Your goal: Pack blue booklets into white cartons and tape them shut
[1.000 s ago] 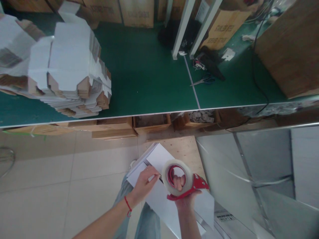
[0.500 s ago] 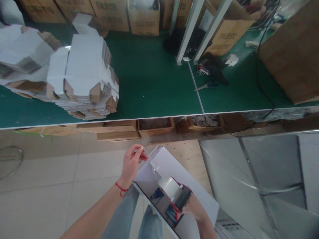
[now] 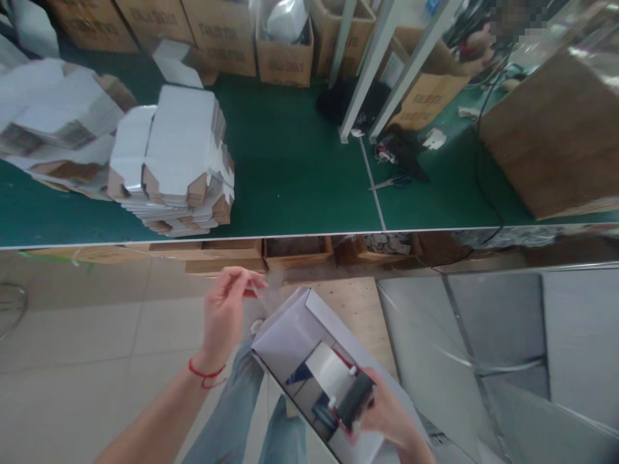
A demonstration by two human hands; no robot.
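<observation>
My right hand [image 3: 387, 412] grips a tape dispenser [image 3: 355, 396] that carries a wide roll of clear tape [image 3: 331, 370]. It is held over a white box [image 3: 285, 328] with a dark printed picture on one side, lying aslant in front of my legs. My left hand [image 3: 227, 306], a red cord round its wrist, is off the box's far left corner. Thumb and fingers are pinched together on a faint, see-through strip of tape [image 3: 271, 295], which is blurred towards the box.
A green table [image 3: 285, 154] runs across the front, bearing stacked flat white cartons [image 3: 181, 145], scissors [image 3: 391, 182] and a big brown carton [image 3: 556, 142]. Grey strapped packages [image 3: 498, 322] stand at right beside a wooden board [image 3: 343, 309]. Another person's hand [image 3: 476, 51] shows at back right.
My left hand has moved left, away from the box with the tape strip. The dispenser has tilted slightly in my right hand, and the view has shifted a little.
</observation>
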